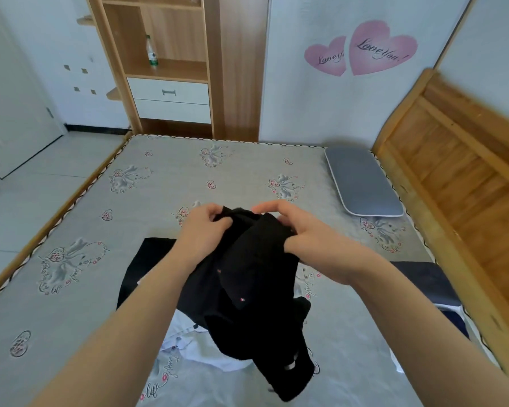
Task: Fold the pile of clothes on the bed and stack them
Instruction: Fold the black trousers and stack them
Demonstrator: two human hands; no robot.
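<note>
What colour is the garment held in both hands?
Black garment, with tiny red-white marks; head view shows it.

black garment [247, 277] | grey heart-print mattress [71, 289] | blue-grey pillow [362, 180]

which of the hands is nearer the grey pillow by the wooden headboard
Right. The right hand grips the black garment on the side toward the grey pillow; the left hand grips the garment's other side, farther from the pillow.
</note>
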